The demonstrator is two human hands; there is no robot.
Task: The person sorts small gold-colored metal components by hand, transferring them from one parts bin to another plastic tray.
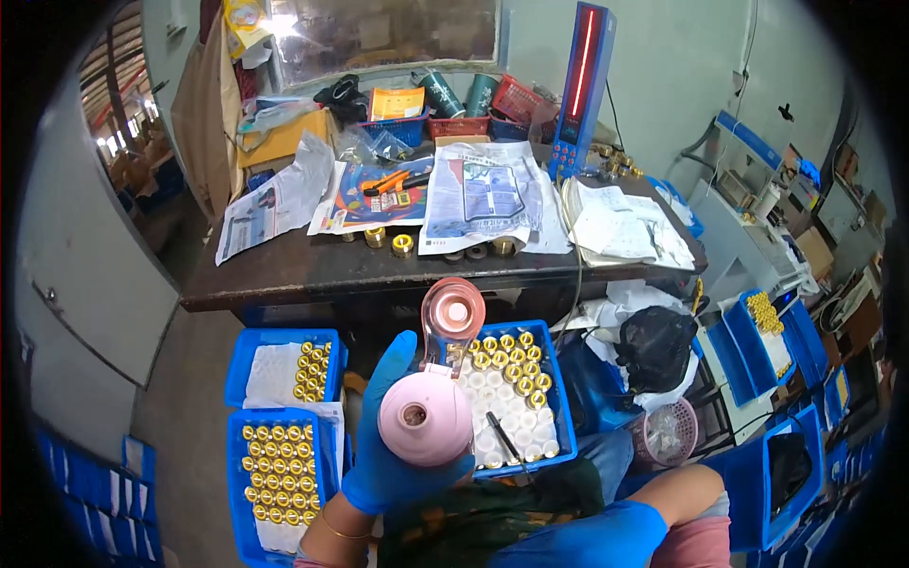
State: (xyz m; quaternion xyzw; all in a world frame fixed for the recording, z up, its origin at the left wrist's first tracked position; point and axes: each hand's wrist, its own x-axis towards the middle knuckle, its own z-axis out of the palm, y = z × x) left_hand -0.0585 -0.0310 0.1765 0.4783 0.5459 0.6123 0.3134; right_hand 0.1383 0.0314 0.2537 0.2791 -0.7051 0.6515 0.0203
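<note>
My left hand (374, 464), in a blue glove, is wrapped round a pink bottle (428, 440) and holds it over my lap, with the thumb up along its side. The bottle's round top has a small opening facing me, and its translucent pink flip lid (453, 310) is swung up and away. My right hand (601, 538), also gloved in blue, lies low across my lap; its fingers cannot be made out. Just beyond the bottle is a blue crate (565, 417) of gold-rimmed and white round caps (488, 393), with a black pen (505, 434) lying on them.
Two blue crates (237, 473) of gold-rimmed caps stand at left. Ahead, a dark desk (284, 279) carries papers (488, 194), an orange cutter (386, 182) and an upright blue device (579, 90) with a red light strip. A pink basket (670, 431) and more crates stand at right.
</note>
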